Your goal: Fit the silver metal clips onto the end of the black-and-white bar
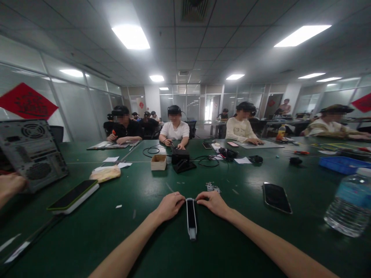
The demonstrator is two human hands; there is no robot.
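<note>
A slim, long device with a black face and a pale grey rim lies on the green table, pointing away from me. My left hand is at its far left corner, thumb and fingers pinched together. At the far right corner my right hand pinches in the same way. Something small seems to be between the fingertips of each hand, too small to name. Just beyond my right hand lie several small metal pieces in a little cluster.
A phone and a water bottle stand on the right, with a blue tray behind. Leftward are a green-edged black device, a computer case and another person's hand. A small box and cables lie ahead; co-workers sit opposite.
</note>
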